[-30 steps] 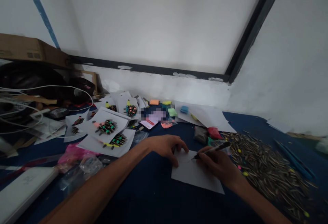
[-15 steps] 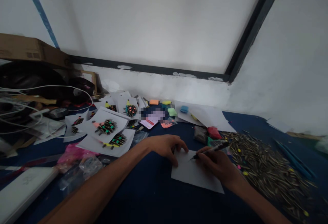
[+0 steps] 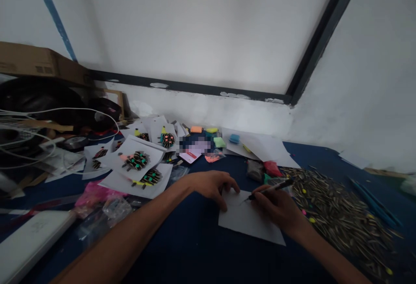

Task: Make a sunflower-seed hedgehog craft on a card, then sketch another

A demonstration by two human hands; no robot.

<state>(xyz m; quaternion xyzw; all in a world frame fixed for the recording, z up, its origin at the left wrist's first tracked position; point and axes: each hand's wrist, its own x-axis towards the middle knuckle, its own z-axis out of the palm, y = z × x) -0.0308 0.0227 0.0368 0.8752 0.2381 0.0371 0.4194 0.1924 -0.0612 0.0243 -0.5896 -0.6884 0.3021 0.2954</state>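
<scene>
A small white sheet of paper (image 3: pixel 247 221) lies on the dark blue tabletop in front of me. My right hand (image 3: pixel 274 206) grips a dark pen (image 3: pixel 272 188), whose tip meets the paper or hovers just over it. A faint line shows near that tip. At the sheet's upper left, my left hand (image 3: pixel 216 186) rests with thumb and fingers apart, the fingertips touching the paper. To the right of my right hand spreads a heap of striped sunflower seeds (image 3: pixel 344 214) with a few small coloured bits among them.
Several white cards (image 3: pixel 134 156) carrying seed-covered hedgehog-like figures lie at left. A phone (image 3: pixel 193 153) and coloured clay packets (image 3: pixel 219 142) sit near the wall. Blue tweezers (image 3: pixel 373 201) lie at right. A white box (image 3: pixel 35 243), plastic bags (image 3: pixel 113 210) and cables (image 3: pixel 97 110) crowd the left.
The pen and my right hand have shifted very slightly; the whole view has drifted a little. My left hand stays on the paper.
</scene>
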